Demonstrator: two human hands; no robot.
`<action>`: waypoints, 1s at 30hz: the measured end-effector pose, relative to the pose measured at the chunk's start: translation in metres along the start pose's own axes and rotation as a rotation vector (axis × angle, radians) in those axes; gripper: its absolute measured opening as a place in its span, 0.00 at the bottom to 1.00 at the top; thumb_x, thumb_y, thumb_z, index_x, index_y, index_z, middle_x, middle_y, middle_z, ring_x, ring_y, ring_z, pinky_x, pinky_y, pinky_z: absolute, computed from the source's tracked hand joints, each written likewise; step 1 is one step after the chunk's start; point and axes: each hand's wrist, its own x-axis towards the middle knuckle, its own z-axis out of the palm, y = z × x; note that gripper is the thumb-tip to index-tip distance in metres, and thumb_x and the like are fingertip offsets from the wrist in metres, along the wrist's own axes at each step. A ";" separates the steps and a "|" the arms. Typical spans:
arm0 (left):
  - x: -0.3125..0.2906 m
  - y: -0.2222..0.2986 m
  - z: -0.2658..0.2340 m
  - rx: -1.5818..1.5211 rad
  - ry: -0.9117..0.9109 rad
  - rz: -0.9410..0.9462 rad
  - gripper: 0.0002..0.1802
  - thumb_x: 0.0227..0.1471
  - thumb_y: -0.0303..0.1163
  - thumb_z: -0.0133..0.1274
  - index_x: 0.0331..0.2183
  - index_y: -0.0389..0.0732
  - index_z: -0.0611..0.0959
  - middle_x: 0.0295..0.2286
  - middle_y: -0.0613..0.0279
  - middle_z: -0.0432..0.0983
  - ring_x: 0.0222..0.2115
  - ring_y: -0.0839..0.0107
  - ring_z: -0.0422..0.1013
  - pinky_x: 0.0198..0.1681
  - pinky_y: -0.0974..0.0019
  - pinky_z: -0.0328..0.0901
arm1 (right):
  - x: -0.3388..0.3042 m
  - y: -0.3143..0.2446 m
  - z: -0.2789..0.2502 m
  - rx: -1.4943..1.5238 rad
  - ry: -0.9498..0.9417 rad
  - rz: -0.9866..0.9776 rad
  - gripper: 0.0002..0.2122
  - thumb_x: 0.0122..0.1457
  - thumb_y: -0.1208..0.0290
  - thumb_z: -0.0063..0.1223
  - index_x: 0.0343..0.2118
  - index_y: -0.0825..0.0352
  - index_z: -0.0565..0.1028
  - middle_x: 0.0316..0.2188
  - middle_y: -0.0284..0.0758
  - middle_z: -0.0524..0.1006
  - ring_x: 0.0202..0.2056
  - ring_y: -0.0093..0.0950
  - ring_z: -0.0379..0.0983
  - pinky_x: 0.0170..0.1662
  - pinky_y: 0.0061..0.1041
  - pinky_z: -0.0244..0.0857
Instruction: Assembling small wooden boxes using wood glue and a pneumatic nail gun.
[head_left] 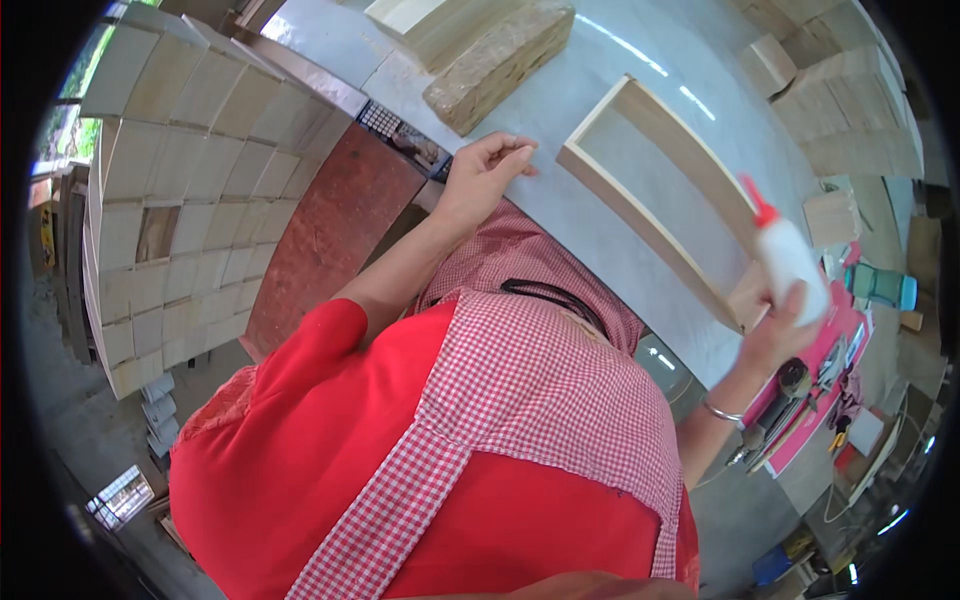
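My right hand (776, 335) is wrapped round the lower part of a white squeeze bottle (793, 265). Its red nozzle points away from me and a little to the left, over the right end of a wooden frame. That pale, open rectangular frame (640, 225) lies on the table, with the tabletop showing through its middle. My left hand (488, 170) hovers by the near table edge, left of the frame and apart from it. Its fingers are curled, thumb against fingertips; anything between them is too small or hidden to name.
A rough wood block (500, 65) lies at the back of the grey table (680, 40). Stacked pale boards (200, 180) stand at left, more wooden pieces (845, 100) at far right. Beside my right arm are a pink tray (790, 440) of tools and a teal container (880, 287).
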 end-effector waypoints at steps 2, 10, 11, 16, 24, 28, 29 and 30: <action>0.000 -0.002 -0.004 0.032 -0.042 0.043 0.13 0.59 0.30 0.52 0.43 0.32 0.79 0.34 0.64 0.76 0.35 0.75 0.73 0.42 0.73 0.66 | -0.024 -0.018 0.038 0.014 -0.183 -0.049 0.22 0.55 0.66 0.59 0.49 0.72 0.68 0.43 0.39 0.72 0.36 0.27 0.73 0.25 0.21 0.68; -0.003 -0.014 -0.016 0.011 -0.097 0.045 0.13 0.58 0.28 0.52 0.44 0.32 0.78 0.35 0.64 0.75 0.37 0.75 0.73 0.45 0.72 0.66 | -0.051 -0.039 0.095 0.067 -0.443 -0.068 0.26 0.51 0.70 0.65 0.51 0.69 0.67 0.45 0.37 0.70 0.44 0.28 0.70 0.46 0.25 0.66; -0.003 -0.014 -0.017 0.007 -0.095 0.042 0.13 0.58 0.28 0.52 0.44 0.32 0.78 0.35 0.64 0.75 0.37 0.75 0.73 0.45 0.72 0.66 | -0.052 -0.041 0.098 0.079 -0.460 -0.031 0.26 0.51 0.70 0.65 0.51 0.69 0.66 0.45 0.37 0.70 0.44 0.28 0.70 0.49 0.26 0.65; 0.000 -0.013 -0.018 0.004 -0.105 0.031 0.12 0.58 0.26 0.52 0.43 0.32 0.78 0.32 0.66 0.74 0.37 0.76 0.73 0.45 0.73 0.66 | -0.050 -0.043 0.104 0.068 -0.470 -0.009 0.26 0.51 0.69 0.66 0.51 0.69 0.67 0.44 0.37 0.70 0.44 0.27 0.70 0.47 0.25 0.66; 0.003 -0.012 -0.020 -0.007 -0.107 0.008 0.12 0.57 0.25 0.52 0.43 0.31 0.78 0.31 0.67 0.73 0.36 0.77 0.73 0.45 0.73 0.68 | -0.041 -0.044 0.114 0.042 -0.441 -0.086 0.23 0.52 0.70 0.65 0.49 0.69 0.67 0.43 0.37 0.71 0.43 0.27 0.70 0.47 0.25 0.66; 0.003 -0.014 -0.022 -0.026 -0.111 0.018 0.12 0.57 0.24 0.52 0.43 0.31 0.78 0.31 0.66 0.73 0.36 0.76 0.74 0.46 0.73 0.68 | -0.032 -0.044 0.120 -0.002 -0.404 -0.119 0.23 0.52 0.69 0.65 0.48 0.69 0.68 0.43 0.37 0.71 0.43 0.26 0.70 0.46 0.25 0.66; 0.002 -0.014 -0.022 -0.032 -0.112 0.018 0.12 0.57 0.24 0.51 0.43 0.31 0.78 0.31 0.66 0.74 0.36 0.76 0.74 0.46 0.73 0.68 | -0.029 -0.043 0.122 -0.017 -0.387 -0.118 0.23 0.52 0.69 0.66 0.48 0.69 0.68 0.42 0.37 0.71 0.43 0.26 0.70 0.46 0.25 0.66; 0.002 -0.014 -0.022 -0.038 -0.113 0.017 0.12 0.57 0.24 0.51 0.43 0.31 0.78 0.31 0.66 0.74 0.36 0.76 0.74 0.45 0.73 0.68 | -0.027 -0.042 0.123 -0.031 -0.370 -0.116 0.23 0.52 0.69 0.66 0.47 0.69 0.68 0.42 0.37 0.71 0.43 0.26 0.70 0.46 0.25 0.67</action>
